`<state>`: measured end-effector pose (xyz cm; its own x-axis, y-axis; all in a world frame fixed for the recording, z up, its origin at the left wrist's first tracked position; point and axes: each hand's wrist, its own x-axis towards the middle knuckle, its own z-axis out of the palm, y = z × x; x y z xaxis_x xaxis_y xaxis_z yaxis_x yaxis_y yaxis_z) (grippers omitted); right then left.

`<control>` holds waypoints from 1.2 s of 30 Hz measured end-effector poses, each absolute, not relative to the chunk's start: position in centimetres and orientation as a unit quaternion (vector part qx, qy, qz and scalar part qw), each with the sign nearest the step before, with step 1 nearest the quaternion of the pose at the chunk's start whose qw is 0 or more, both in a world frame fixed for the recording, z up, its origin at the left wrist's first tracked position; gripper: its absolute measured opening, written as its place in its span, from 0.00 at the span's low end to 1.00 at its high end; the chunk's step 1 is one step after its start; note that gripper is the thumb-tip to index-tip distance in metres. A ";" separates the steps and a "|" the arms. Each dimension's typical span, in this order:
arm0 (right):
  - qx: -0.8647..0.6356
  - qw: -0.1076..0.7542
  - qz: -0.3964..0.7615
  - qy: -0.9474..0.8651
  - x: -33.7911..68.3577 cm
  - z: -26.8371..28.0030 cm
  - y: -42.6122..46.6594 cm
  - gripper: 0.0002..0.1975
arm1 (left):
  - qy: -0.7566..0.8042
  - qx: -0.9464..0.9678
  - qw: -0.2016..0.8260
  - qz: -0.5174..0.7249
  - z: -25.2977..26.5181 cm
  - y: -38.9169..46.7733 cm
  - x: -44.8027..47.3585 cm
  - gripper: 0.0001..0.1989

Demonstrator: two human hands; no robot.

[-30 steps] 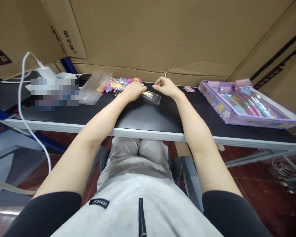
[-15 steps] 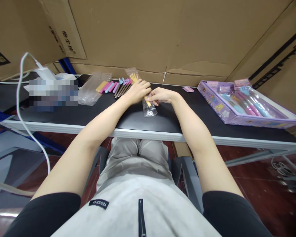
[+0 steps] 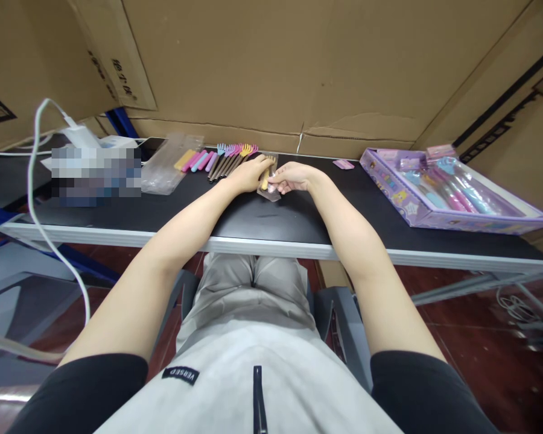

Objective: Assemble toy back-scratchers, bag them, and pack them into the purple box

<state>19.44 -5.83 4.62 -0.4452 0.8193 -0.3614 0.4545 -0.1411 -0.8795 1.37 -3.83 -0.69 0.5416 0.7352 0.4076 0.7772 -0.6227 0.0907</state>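
A yellow claw-headed back scratcher (image 3: 265, 181) in a clear plastic sleeve is between my two hands, above the black table. My left hand (image 3: 250, 173) has its fingers curled round the left side of the sleeve. From the right, my right hand (image 3: 293, 177) pinches the lower part of the packed scratcher. My fingers partly cover the scratcher. Just left of my left hand lies a row of back scratchers (image 3: 230, 164) with dark stems and blue, pink, purple and yellow claws. Beside them are several coloured handles (image 3: 202, 160).
Clear plastic bags (image 3: 160, 172) lie left of the handles, near a white charger (image 3: 82, 134) and its cable. At the right is a purple display box (image 3: 411, 208) holding bagged scratchers. A small pink card (image 3: 343, 164) lies behind my right hand. Cardboard (image 3: 235, 72) walls the back.
The packed scratcher has turned more upright between my hands, and its sleeve's lower end has come up. The claws of the row, previously partly covered, now show fully.
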 end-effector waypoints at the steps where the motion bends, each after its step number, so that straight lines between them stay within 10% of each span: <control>1: -0.503 0.161 0.564 -0.635 19.4 4.6 -5.9 0.10 | -0.422 -0.882 0.041 -0.207 -0.8 -3.6 1.1 0.28; 17: -0.551 0.189 0.485 -0.652 21.9 4.2 -3.8 0.18 | -0.445 -0.880 -0.011 -0.163 -0.3 -3.2 0.6 0.24; 25: -0.742 0.379 0.030 -0.552 29.8 1.6 -0.4 0.08 | -0.437 -0.883 -0.002 -0.172 -0.4 -2.8 0.0 0.17; 36: -0.785 0.394 0.007 -0.478 36.2 -0.7 3.9 0.18 | -0.438 -0.880 -0.041 -0.179 0.1 -3.7 0.0 0.19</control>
